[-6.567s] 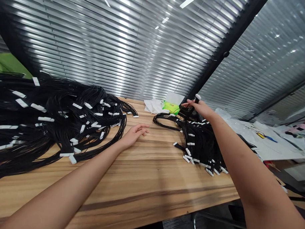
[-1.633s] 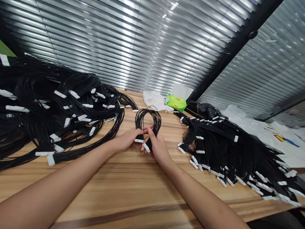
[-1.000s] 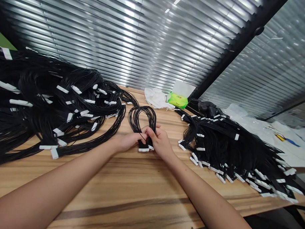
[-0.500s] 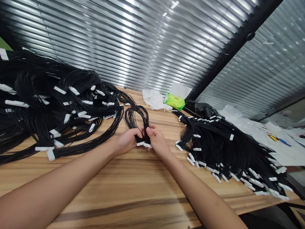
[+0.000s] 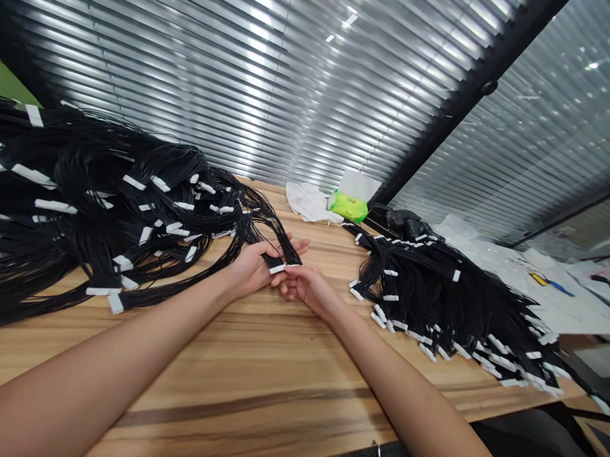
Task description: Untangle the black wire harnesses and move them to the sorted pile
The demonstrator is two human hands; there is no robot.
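My left hand [image 5: 253, 270] grips a thin bundle of black wires [image 5: 267, 244] near its end, and the wires run up and left into the large heap of black wire harnesses [image 5: 110, 208]. A white connector [image 5: 277, 269] sits on the bundle's end just beyond my left fingers. My right hand [image 5: 308, 285] lies close by, its fingertips pinching at that connector. Right of my hands stands a second heap of black harnesses with white connectors [image 5: 447, 307]. Both heaps lie on a wooden table [image 5: 229, 386].
Crumpled white tissue [image 5: 310, 203] and a green packet [image 5: 348, 207] lie at the table's back edge. Black gloves [image 5: 408, 223] sit behind the right heap. Papers [image 5: 557, 297] spread to the right, and window blinds [image 5: 240, 86] fill the back.
The upright wire loop between my hands has dropped and now stretches left towards the left heap. My hands have drawn slightly apart, and the right one has lowered.
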